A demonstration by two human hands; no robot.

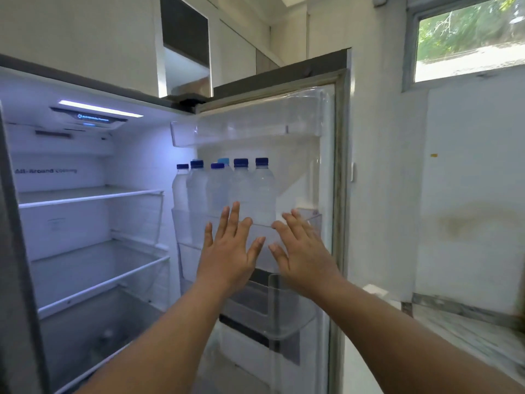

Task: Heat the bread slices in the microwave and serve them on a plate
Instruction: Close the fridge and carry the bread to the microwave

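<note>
No bread, plate or microwave shows anywhere in this view, so where the slices are I cannot tell; the lit shelves (91, 196) of the open fridge (85, 155) on the left look bare as far as I can see

Both hands are raised in front of the fridge door (338, 194), which stands swung out to the right. The left hand (231, 251) and the right hand (304, 251) sit side by side, thumbs nearly meeting, fingers straight and spread, holding nothing. Whether the palms press on the door's inner bin (264, 231) or hover just before it I cannot say

My guess is that the step is either a search for the bread or a push to close the door. If closing, flat palms are right, placed on the solid bin front and not on the water bottles (224, 189), which stand in a row in the door rack and would rock. A slow, even push keeps them upright. If searching, the lower shelves and the bins below deserve a look first, since they are partly hidden by the arms

Farther out, pale cabinets (71, 32) hang above the fridge. To the right is a white wall (468, 166) with a faint stain, a window (468, 38) showing greenery high up, and a marble-patterned countertop (468, 336) at the near right
</note>
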